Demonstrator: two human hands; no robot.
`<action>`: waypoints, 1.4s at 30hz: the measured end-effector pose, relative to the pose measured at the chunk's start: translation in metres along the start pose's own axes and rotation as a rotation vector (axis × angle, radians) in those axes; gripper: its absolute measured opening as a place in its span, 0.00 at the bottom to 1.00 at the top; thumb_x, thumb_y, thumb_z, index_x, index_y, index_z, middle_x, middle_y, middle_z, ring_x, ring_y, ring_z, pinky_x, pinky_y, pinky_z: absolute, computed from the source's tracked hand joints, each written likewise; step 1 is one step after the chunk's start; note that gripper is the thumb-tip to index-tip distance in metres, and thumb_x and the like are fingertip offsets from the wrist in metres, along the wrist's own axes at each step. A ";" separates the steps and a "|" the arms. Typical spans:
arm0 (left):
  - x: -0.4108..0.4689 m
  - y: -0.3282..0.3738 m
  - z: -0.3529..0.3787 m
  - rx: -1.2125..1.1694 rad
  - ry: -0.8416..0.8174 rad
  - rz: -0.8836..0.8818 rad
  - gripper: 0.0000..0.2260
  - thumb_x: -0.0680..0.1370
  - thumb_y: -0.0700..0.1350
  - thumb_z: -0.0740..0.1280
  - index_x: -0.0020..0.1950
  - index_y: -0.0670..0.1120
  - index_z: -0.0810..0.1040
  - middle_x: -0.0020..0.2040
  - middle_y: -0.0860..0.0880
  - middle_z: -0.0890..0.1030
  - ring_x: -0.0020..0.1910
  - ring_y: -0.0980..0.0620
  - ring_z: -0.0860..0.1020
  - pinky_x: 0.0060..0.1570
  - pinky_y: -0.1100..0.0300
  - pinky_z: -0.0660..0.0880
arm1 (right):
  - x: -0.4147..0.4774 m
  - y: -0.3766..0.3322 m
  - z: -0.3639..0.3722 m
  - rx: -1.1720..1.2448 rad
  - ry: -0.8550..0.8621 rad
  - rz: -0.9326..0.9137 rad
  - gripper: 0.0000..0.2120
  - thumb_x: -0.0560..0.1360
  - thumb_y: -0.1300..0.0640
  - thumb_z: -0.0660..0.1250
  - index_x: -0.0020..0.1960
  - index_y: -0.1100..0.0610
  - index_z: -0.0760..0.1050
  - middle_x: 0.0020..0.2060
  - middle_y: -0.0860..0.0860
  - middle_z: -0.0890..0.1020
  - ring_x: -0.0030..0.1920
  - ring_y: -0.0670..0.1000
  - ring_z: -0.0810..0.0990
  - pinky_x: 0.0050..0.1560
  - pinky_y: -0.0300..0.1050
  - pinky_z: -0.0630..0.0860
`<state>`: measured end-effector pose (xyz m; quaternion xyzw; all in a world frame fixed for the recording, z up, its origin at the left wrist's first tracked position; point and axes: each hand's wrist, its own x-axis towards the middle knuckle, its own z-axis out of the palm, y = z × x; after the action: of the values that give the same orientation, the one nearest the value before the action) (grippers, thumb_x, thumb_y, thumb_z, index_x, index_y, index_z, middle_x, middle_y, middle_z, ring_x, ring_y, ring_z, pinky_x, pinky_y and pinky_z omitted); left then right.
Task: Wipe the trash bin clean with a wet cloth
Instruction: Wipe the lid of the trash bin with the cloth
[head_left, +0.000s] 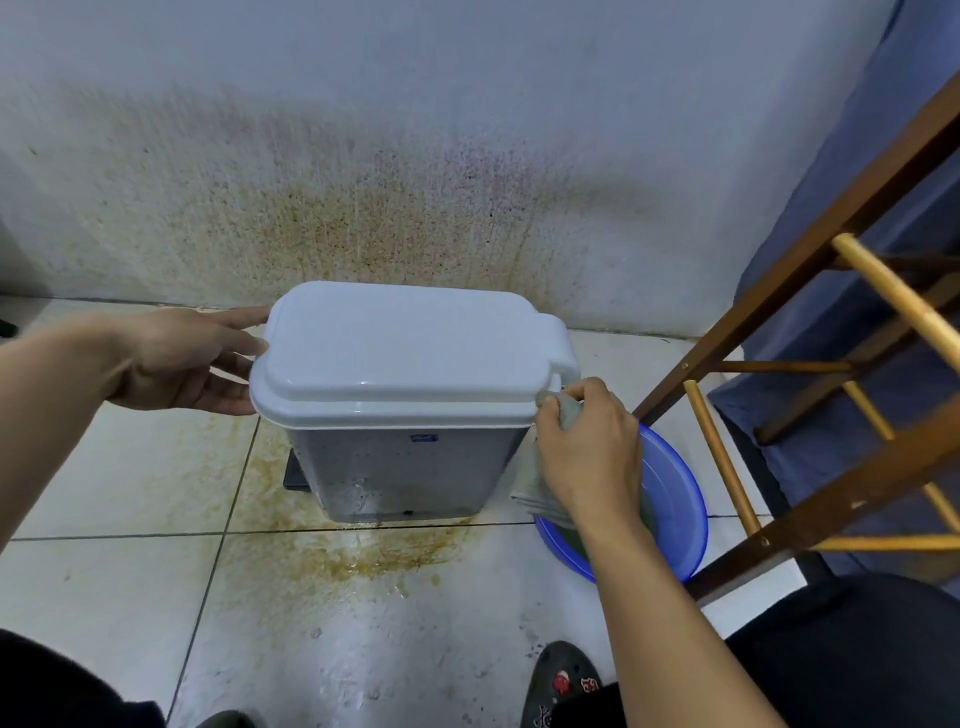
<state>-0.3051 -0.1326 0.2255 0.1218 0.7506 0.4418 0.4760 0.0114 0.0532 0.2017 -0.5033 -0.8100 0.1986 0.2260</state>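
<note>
Nearest us, a black shoe (563, 680) with small charms stands on the floor (130, 597): pale tiles with dark joints, wet-looking, with a brownish stain spread in front of and under the bin.

Our right hand (589, 452) grips a grey-green cloth (563, 413) at the right front corner of the lid (410, 348). The rest of the cloth hangs down beside the bin's right wall. Just behind this hand a blue basin (675, 499) sits on the floor.

The trash bin (410, 462) stands upright on the tiles close to the wall, lid closed. Its body is grey, speckled and streaked with droplets, with a small blue label near the top. The lid is white and glossy. A black pedal (296, 475) shows at the lower left.

Our left hand (192, 358) lies flat against the lid's left edge, fingers straight, gripping nothing.

Beyond, the white wall (363, 130) carries brown and reddish spatter. At right a wooden frame (779, 291) stands against blue fabric (857, 208).
</note>
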 end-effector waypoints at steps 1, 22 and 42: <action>-0.001 0.000 0.000 0.005 -0.002 -0.002 0.21 0.85 0.38 0.61 0.71 0.62 0.73 0.45 0.42 0.83 0.39 0.45 0.82 0.42 0.48 0.85 | 0.003 0.002 0.000 -0.005 -0.003 0.012 0.10 0.81 0.48 0.62 0.55 0.54 0.73 0.48 0.51 0.79 0.46 0.51 0.76 0.44 0.49 0.76; 0.004 -0.001 0.001 -0.013 0.013 -0.003 0.22 0.86 0.39 0.61 0.76 0.61 0.72 0.45 0.43 0.84 0.39 0.45 0.83 0.41 0.49 0.86 | 0.052 0.007 -0.032 -0.091 -0.162 -0.059 0.10 0.78 0.46 0.66 0.44 0.51 0.74 0.40 0.49 0.79 0.41 0.52 0.78 0.40 0.49 0.78; 0.005 -0.003 -0.003 -0.016 -0.002 0.014 0.23 0.85 0.39 0.63 0.78 0.59 0.70 0.50 0.41 0.84 0.40 0.46 0.84 0.40 0.52 0.85 | 0.054 0.017 -0.031 -0.068 -0.189 -0.024 0.07 0.78 0.48 0.67 0.45 0.50 0.78 0.40 0.48 0.80 0.39 0.46 0.74 0.36 0.44 0.70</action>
<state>-0.3091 -0.1335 0.2205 0.1240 0.7457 0.4509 0.4747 0.0201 0.1118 0.2271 -0.4799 -0.8399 0.2151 0.1338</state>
